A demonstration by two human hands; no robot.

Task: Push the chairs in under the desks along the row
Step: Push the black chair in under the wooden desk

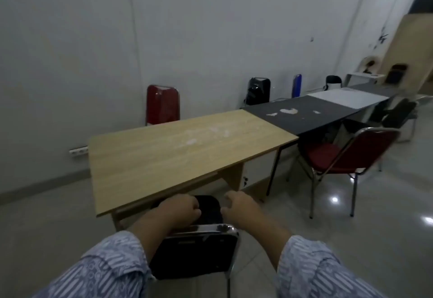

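Nearest, the black chair [196, 253] faces the wooden desk [178, 154], seat part under its near edge, backrest toward the person. Left hand [180, 208] and right hand [239, 206] hover curled over the seat, gripping nothing. Farther right, a red chair [339, 154] stands angled out from the black desk [302, 114], open floor [386, 204] beside it.

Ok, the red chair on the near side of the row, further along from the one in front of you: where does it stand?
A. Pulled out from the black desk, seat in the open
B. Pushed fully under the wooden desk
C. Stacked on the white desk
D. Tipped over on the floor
A: the red chair stands upright on the floor, its seat out in the open beside the black desk, not tucked under.
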